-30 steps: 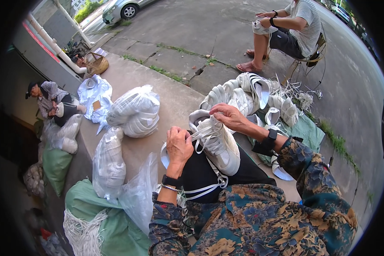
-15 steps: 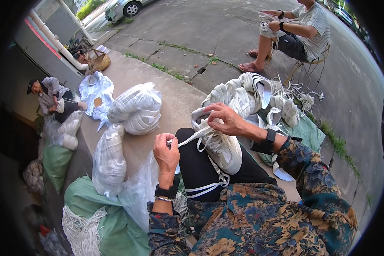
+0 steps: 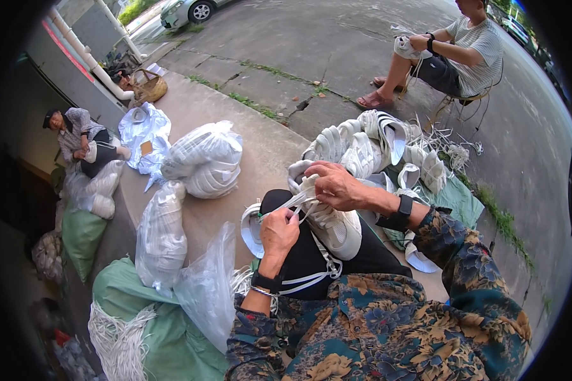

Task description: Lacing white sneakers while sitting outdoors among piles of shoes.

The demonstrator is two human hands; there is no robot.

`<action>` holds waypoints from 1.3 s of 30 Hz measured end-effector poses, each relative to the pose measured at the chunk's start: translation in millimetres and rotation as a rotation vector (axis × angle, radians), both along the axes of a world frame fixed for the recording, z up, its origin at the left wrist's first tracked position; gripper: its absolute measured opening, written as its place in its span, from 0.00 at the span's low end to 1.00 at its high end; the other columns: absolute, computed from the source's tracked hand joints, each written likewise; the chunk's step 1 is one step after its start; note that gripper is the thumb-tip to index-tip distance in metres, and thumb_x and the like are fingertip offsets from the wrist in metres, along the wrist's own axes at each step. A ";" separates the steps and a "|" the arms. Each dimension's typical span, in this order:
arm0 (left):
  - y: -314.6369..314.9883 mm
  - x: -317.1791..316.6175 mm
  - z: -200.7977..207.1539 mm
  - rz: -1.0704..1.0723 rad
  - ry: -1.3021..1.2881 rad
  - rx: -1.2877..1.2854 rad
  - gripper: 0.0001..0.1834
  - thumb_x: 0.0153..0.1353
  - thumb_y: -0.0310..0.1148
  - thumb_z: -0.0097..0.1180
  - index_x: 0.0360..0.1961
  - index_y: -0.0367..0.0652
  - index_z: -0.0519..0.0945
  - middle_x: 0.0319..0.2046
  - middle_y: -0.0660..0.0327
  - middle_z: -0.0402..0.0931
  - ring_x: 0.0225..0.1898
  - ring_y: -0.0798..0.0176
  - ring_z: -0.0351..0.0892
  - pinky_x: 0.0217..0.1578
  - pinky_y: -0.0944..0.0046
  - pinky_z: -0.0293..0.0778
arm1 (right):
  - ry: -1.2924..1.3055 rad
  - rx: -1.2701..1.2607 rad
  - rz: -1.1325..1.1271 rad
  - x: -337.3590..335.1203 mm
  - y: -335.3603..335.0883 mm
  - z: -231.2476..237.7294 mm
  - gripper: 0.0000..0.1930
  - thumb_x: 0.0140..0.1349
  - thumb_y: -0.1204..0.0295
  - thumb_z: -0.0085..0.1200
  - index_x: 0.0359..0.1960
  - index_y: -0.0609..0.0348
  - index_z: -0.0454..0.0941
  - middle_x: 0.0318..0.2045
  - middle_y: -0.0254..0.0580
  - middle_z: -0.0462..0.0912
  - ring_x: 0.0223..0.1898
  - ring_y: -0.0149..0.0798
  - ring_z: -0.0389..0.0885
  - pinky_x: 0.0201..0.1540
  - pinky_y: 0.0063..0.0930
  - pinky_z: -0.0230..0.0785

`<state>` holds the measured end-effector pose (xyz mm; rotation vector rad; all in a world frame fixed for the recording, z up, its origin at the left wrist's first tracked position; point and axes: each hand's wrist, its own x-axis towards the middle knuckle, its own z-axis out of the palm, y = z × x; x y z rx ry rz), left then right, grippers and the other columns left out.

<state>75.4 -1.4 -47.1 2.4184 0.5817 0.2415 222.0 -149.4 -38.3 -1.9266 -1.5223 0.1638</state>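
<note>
A white sneaker (image 3: 340,233) rests on my black-trousered thigh, its toe toward me. My left hand (image 3: 279,232) is closed on a flat white shoelace (image 3: 297,201) just left of the shoe. At the shoe's upper eyelets, my right hand (image 3: 338,186) pinches the lacing, and its fingers partly hide the collar. A loose lace end (image 3: 299,278) trails across my thigh below the sneaker. Beyond my left hand, another white shoe (image 3: 251,230) shows at the edge of my knee.
White shoes (image 3: 361,152) are heaped ahead on a green sack (image 3: 459,202). Bagged shoes (image 3: 204,162) stand to the left, above a green sack (image 3: 187,343) bearing a bundle of laces (image 3: 117,336). One person (image 3: 470,57) sits far right with a shoe, another (image 3: 82,136) far left.
My left hand has moved right, toward the sneaker, shortening the stretch of lace between my hands. My right hand has shifted slightly right and down. The shoe beside my knee has come into view.
</note>
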 end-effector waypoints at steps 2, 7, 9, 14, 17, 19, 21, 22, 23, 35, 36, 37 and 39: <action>2.1 -0.5 -1.7 0.015 0.008 -0.061 0.11 0.49 0.36 0.56 0.29 0.40 0.80 0.21 0.51 0.77 0.25 0.50 0.78 0.29 0.55 0.71 | 0.023 0.024 0.018 5.0 -7.4 2.0 0.03 0.47 0.73 0.56 0.22 0.59 0.76 0.51 0.48 0.69 0.59 0.51 0.59 0.57 0.47 0.53; 4.2 8.1 -3.6 0.131 -0.087 -0.190 0.12 0.50 0.36 0.55 0.31 0.39 0.80 0.21 0.53 0.78 0.24 0.54 0.78 0.27 0.58 0.71 | 0.395 0.194 -0.213 19.3 -18.3 2.2 0.07 0.52 0.70 0.54 0.28 0.61 0.78 0.46 0.49 0.74 0.45 0.45 0.74 0.47 0.34 0.66; 4.9 13.4 -3.9 0.155 -0.105 -0.266 0.12 0.51 0.37 0.54 0.32 0.40 0.81 0.22 0.53 0.78 0.24 0.55 0.78 0.28 0.58 0.71 | 0.454 0.223 -0.342 23.0 -23.1 -2.0 0.08 0.52 0.70 0.53 0.27 0.62 0.78 0.39 0.45 0.78 0.38 0.42 0.77 0.42 0.31 0.68; 5.6 35.7 -11.9 0.141 0.108 -0.196 0.11 0.49 0.35 0.53 0.31 0.41 0.81 0.23 0.53 0.79 0.27 0.52 0.79 0.31 0.57 0.73 | 0.574 0.029 -0.346 21.5 -33.9 -21.0 0.09 0.56 0.68 0.52 0.28 0.63 0.77 0.44 0.47 0.74 0.43 0.37 0.74 0.44 0.29 0.67; 9.2 39.6 -19.0 0.151 0.086 -0.165 0.09 0.45 0.33 0.53 0.26 0.41 0.81 0.21 0.53 0.78 0.26 0.51 0.78 0.30 0.57 0.72 | 0.481 0.046 -0.264 18.2 -35.5 -28.8 0.11 0.57 0.65 0.53 0.27 0.63 0.77 0.46 0.50 0.72 0.49 0.41 0.70 0.48 0.34 0.63; 14.6 33.4 -21.1 0.127 0.058 -0.194 0.09 0.44 0.32 0.53 0.24 0.40 0.81 0.21 0.52 0.78 0.25 0.51 0.78 0.30 0.57 0.72 | 0.513 0.037 -0.284 16.8 -33.7 -30.3 0.12 0.57 0.65 0.53 0.27 0.63 0.77 0.46 0.50 0.72 0.49 0.41 0.70 0.48 0.33 0.63; 17.4 23.1 -20.9 0.128 0.055 -0.167 0.07 0.41 0.31 0.52 0.19 0.39 0.79 0.18 0.52 0.77 0.24 0.51 0.77 0.29 0.57 0.71 | 0.526 0.050 -0.285 15.2 -31.1 -29.6 0.12 0.57 0.65 0.53 0.27 0.63 0.77 0.47 0.50 0.72 0.49 0.41 0.70 0.48 0.33 0.63; 17.5 18.3 -19.8 0.116 0.043 -0.202 0.07 0.41 0.31 0.52 0.19 0.39 0.79 0.18 0.52 0.77 0.24 0.51 0.77 0.29 0.57 0.71 | 0.555 0.097 -0.322 14.2 -29.5 -28.8 0.13 0.55 0.63 0.53 0.26 0.64 0.78 0.43 0.52 0.74 0.47 0.44 0.72 0.47 0.34 0.65; 17.0 14.1 -17.9 0.108 0.049 -0.217 0.07 0.42 0.30 0.52 0.19 0.38 0.79 0.16 0.53 0.76 0.21 0.54 0.77 0.26 0.59 0.71 | 0.577 0.133 -0.357 13.4 -27.7 -27.5 0.15 0.54 0.62 0.54 0.25 0.64 0.78 0.40 0.53 0.76 0.44 0.47 0.74 0.46 0.34 0.66; 12.2 5.0 0.6 0.106 0.051 -0.487 0.07 0.50 0.29 0.51 0.24 0.36 0.78 0.11 0.61 0.73 0.09 0.71 0.69 0.10 0.70 0.64 | 0.398 0.173 -0.279 8.0 -22.2 -8.9 0.12 0.51 0.69 0.52 0.22 0.68 0.75 0.47 0.57 0.72 0.51 0.50 0.70 0.52 0.37 0.61; 12.7 5.0 -0.4 0.126 0.060 -0.506 0.07 0.50 0.29 0.51 0.24 0.36 0.78 0.11 0.62 0.73 0.09 0.71 0.69 0.09 0.71 0.63 | 0.396 0.168 -0.276 5.6 -25.7 -8.6 0.12 0.51 0.69 0.52 0.22 0.68 0.75 0.47 0.57 0.72 0.51 0.50 0.70 0.52 0.37 0.61; 13.2 4.8 -1.4 0.117 0.041 -0.507 0.07 0.50 0.29 0.51 0.24 0.36 0.78 0.11 0.62 0.73 0.09 0.71 0.69 0.09 0.71 0.63 | 0.380 0.190 -0.259 3.4 -29.9 -8.6 0.11 0.52 0.69 0.52 0.22 0.67 0.75 0.50 0.53 0.70 0.50 0.47 0.70 0.51 0.36 0.62; 14.0 4.3 -2.5 0.141 0.031 -0.554 0.07 0.51 0.29 0.51 0.24 0.36 0.78 0.11 0.62 0.73 0.09 0.72 0.68 0.08 0.72 0.62 | 0.364 0.208 -0.241 2.0 -34.7 -8.8 0.10 0.53 0.70 0.52 0.21 0.65 0.75 0.52 0.50 0.68 0.49 0.44 0.71 0.50 0.35 0.63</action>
